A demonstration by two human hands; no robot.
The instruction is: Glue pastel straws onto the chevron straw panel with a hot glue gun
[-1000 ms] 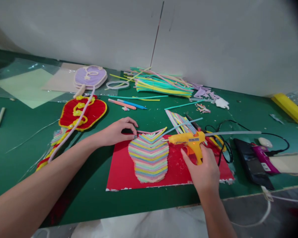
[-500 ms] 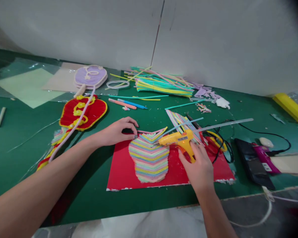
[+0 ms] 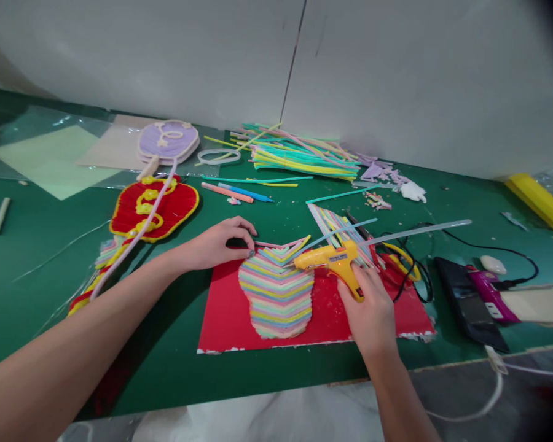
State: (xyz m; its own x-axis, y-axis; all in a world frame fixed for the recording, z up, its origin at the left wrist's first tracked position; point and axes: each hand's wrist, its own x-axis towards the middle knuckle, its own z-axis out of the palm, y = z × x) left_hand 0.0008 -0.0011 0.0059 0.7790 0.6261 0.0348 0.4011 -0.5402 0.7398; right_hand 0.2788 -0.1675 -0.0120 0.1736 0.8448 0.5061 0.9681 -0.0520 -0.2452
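Note:
My right hand (image 3: 371, 307) is wrapped round the grip of a yellow hot glue gun (image 3: 327, 256) with a long clear glue stick out of its back. The nozzle points left, at the V-shaped notch atop a striped piece of pastel pipe cleaners (image 3: 279, 301). My left hand (image 3: 225, 242) is closed in a pinch at the piece's upper left edge, at the end of a pink pipe cleaner (image 3: 270, 245). A red sheet (image 3: 332, 325) with ragged white edges lies under the striped piece. A loose blue pipe cleaner (image 3: 345, 231) crosses behind the gun.
Behind lie a bundle of pipe cleaners (image 3: 304, 161), two pens (image 3: 244, 193) and scraps (image 3: 378, 200). At left are a red and yellow ornament (image 3: 166, 212) and a purple disc (image 3: 166, 142). A black cord (image 3: 502, 245) and power bank-like black box (image 3: 470, 301) sit right.
The glue gun's orange trigger, visible before, is now hidden as my right fingers have squeezed in. My left hand and the striped piece stay in place.

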